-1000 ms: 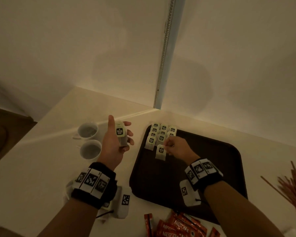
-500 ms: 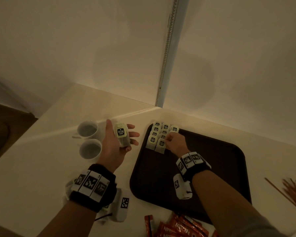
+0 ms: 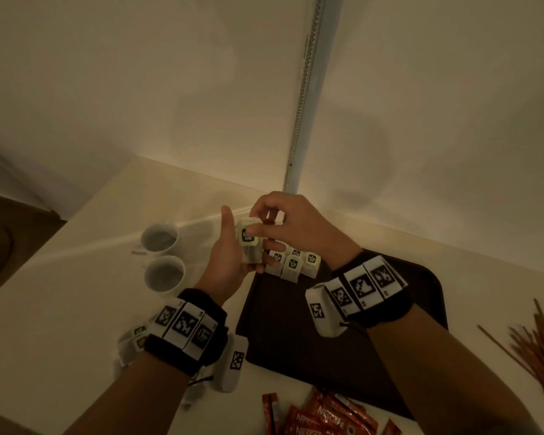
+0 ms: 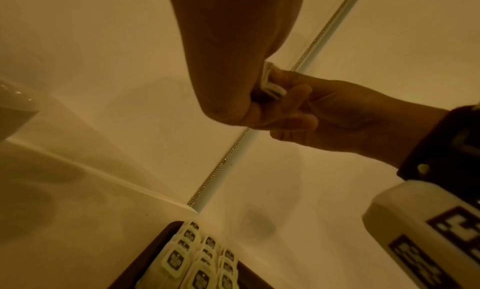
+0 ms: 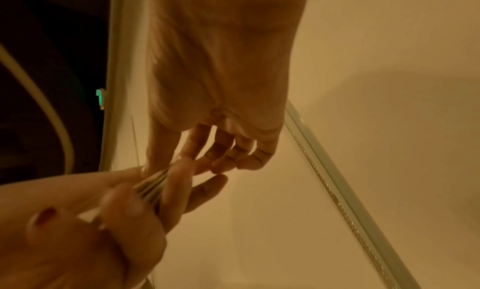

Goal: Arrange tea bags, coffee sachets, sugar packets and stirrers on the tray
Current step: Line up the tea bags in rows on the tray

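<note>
My left hand (image 3: 233, 255) holds a small stack of white tea bags (image 3: 248, 243) in its palm, just left of the dark brown tray (image 3: 296, 340). My right hand (image 3: 264, 221) has come over and pinches the top tea bag of that stack by its upper edge. In the left wrist view the pinched tea bag (image 4: 270, 82) shows edge-on between the fingers of the right hand (image 4: 285, 100). Rows of tea bags (image 3: 292, 262) lie in the tray's far left corner, also visible as tea bags (image 4: 197, 262) in the left wrist view. The right wrist view shows the stack (image 5: 153, 186) edge-on.
Two white cups (image 3: 161, 255) stand left of the tray. Red coffee sachets (image 3: 324, 416) lie at the near edge, brown stirrers (image 3: 540, 350) at the right, and more tea bags (image 3: 132, 340) under my left wrist. Walls close off the back of the counter.
My right hand left the tea bags on the tray, rose and moved left to the stack in my left hand, where it now pinches the top bag. The left hand moved slightly toward the tray.
</note>
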A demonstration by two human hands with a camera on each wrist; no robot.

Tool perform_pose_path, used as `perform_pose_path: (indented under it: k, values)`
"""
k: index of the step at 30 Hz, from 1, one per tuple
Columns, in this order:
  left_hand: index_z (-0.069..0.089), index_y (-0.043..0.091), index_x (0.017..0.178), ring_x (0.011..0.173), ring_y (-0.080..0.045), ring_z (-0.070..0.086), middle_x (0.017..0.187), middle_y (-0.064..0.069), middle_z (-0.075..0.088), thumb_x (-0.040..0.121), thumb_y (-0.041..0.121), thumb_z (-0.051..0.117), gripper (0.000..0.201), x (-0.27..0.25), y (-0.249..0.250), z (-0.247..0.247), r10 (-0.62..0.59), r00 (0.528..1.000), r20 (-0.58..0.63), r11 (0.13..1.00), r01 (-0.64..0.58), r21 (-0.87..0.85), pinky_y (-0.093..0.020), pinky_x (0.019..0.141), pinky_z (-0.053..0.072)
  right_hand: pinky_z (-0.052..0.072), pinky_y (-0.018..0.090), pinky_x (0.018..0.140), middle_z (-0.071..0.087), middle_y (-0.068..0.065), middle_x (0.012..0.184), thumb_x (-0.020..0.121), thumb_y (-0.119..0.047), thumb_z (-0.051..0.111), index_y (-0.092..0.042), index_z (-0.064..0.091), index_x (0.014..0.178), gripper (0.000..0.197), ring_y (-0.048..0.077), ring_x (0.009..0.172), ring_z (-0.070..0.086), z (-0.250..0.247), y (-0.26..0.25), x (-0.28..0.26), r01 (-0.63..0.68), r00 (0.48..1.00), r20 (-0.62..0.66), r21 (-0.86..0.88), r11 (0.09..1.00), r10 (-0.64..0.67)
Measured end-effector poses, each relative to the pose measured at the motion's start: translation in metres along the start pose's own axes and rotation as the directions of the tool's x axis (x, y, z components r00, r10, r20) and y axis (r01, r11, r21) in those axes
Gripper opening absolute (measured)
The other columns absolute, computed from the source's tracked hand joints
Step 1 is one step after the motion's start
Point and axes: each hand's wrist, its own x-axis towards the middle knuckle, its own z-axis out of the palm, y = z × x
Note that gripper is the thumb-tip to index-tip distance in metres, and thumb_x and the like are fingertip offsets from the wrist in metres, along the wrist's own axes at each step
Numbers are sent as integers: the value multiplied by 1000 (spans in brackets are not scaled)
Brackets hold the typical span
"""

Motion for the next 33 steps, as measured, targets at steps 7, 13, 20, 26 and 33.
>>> perform_pose_path:
  k: [7, 13, 20, 26, 33]
  values:
    - [63, 6, 102, 43, -19, 57, 76, -14, 69, 90, 64, 11, 78, -13, 11, 10, 93, 995, 34, 995, -94, 31, -21, 39, 39, 40, 7, 64, 66, -5, 79, 77, -24, 76, -17, 68, 89, 16, 0, 70, 57, -24, -16, -8, 18, 999, -46, -9, 1000, -18]
    - [64, 8, 94, 48, -23, 62, 76, -8, 69, 93, 64, 10, 78, -18, 17, 18, 37, 999, 23, 996, -36, -77, -21, 41, 43, 48, 32, 75, 55, -4, 95, 72, -35, 78, -26, 67, 98, 30, 11, 87, 52, -12, -21, -22, 123, 987, -70, -269, 955, -147]
    - [64, 16, 102, 66, -24, 71, 89, -7, 72, 92, 66, 7, 77, -27, 21, 20, 12, 998, 69, 991, -3, -131, -22, 52, 52, 47, 38, 77, 53, -6, 93, 76, -35, 74, -25, 64, 91, 21, 11, 88, 50, -18, -33, -22, 134, 990, 23, -404, 905, -136]
    - [60, 17, 111, 75, -22, 72, 98, -5, 67, 92, 66, 6, 75, -31, 28, 24, -11, 990, 138, 968, 45, -248, -25, 56, 56, 46, 33, 77, 54, -6, 95, 75, -31, 75, -22, 61, 102, 32, 9, 88, 48, -26, -39, -18, 131, 991, 95, -450, 883, -98]
    - [62, 15, 108, 88, -24, 71, 102, -9, 71, 93, 60, 28, 59, -33, 30, 22, -6, 971, 239, 907, 106, -407, -29, 68, 60, 39, 10, 63, 61, -8, 79, 80, -16, 73, -16, 58, 85, 15, 0, 71, 52, -35, -48, -22, 123, 992, 65, -200, 972, -112]
